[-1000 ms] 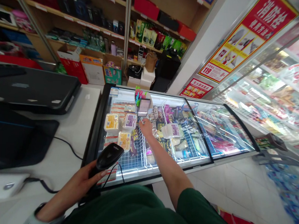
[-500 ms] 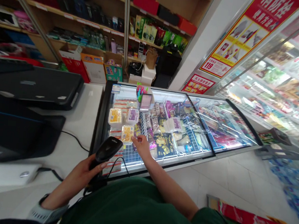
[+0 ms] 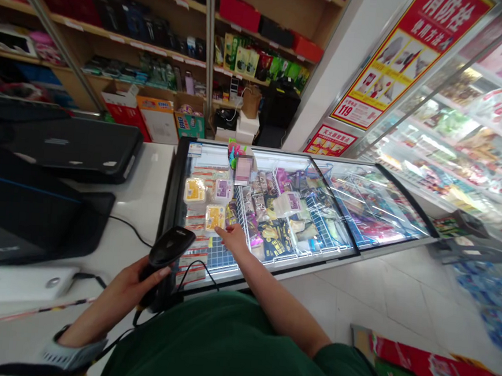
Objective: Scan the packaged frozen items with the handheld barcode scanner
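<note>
My left hand [image 3: 132, 286] is wrapped round the handle of a black barcode scanner [image 3: 171, 245], its head tilted over the near left edge of the freezer. My right hand [image 3: 233, 239] reaches over the freezer glass with fingers partly stretched. Its fingertips are at the near edge of a clear plastic box with a yellow label [image 3: 215, 217]; whether they press on it I cannot tell. Behind that box, another yellow-labelled box [image 3: 196, 190] and a purple-labelled box [image 3: 223, 190] rest on the glass. More purple-labelled boxes [image 3: 288, 204] lie further right.
The chest freezer [image 3: 336, 255] holds packs in wire baskets. On its far edge stands a container with colourful items [image 3: 236, 152]. A white counter [image 3: 143, 203] with black machines [image 3: 101, 150] is at the left. The scanner's cable [image 3: 201, 263] loops near my body.
The scanner in my left hand has shifted slightly left. My right hand has moved a little left along the yellow-labelled box's near edge. The view has shifted slightly.
</note>
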`<state>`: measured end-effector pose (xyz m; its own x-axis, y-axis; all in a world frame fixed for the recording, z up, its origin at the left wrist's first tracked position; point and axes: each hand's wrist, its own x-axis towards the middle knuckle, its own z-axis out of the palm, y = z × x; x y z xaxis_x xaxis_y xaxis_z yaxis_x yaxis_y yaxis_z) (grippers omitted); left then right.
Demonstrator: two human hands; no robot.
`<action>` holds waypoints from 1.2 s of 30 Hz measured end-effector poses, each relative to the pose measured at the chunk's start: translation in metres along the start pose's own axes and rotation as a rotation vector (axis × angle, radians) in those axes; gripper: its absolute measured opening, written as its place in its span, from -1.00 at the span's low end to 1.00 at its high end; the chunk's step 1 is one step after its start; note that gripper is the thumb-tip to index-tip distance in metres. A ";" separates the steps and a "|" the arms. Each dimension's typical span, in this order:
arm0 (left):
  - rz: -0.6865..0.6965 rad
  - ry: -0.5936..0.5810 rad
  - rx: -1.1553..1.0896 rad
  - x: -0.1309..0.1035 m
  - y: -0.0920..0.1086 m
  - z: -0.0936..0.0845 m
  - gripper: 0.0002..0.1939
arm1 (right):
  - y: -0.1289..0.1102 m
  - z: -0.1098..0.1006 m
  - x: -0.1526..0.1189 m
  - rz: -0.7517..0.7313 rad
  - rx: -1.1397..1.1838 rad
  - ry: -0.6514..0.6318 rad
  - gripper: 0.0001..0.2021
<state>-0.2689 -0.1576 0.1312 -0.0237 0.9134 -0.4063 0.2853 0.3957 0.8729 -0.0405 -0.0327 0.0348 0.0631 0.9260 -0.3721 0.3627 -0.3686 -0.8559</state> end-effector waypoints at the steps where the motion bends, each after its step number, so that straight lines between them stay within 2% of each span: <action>1: -0.002 0.001 0.002 -0.001 -0.002 -0.002 -0.39 | 0.000 0.001 0.000 0.038 0.022 0.014 -0.64; 5: 0.000 0.021 0.032 -0.002 -0.007 -0.008 -0.39 | -0.004 0.002 -0.001 0.103 0.097 0.025 -0.71; 9: 0.026 0.021 0.052 -0.004 -0.001 -0.008 -0.40 | -0.007 -0.005 -0.005 0.105 0.177 0.032 -0.79; 15: 0.104 -0.051 0.069 0.000 0.021 0.013 -0.39 | -0.004 -0.037 -0.018 0.019 0.219 0.108 -0.84; 22: 0.203 -0.266 0.081 0.012 0.040 0.044 -0.40 | 0.009 -0.078 -0.039 -0.139 0.157 0.244 -0.81; 27: 0.265 -0.332 0.136 0.013 0.049 0.057 -0.44 | 0.018 -0.089 -0.054 -0.223 0.131 0.310 -0.80; 32: 0.281 -0.382 0.183 0.010 0.052 0.061 -0.53 | 0.022 -0.095 -0.065 -0.187 0.126 0.321 -0.82; 36: 0.290 -0.398 0.201 0.010 0.054 0.064 -0.50 | 0.025 -0.102 -0.068 -0.146 0.158 0.311 -0.84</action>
<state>-0.1927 -0.1327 0.1574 0.4376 0.8604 -0.2613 0.4053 0.0707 0.9115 0.0585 -0.0965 0.0755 0.3097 0.9411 -0.1356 0.2422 -0.2160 -0.9459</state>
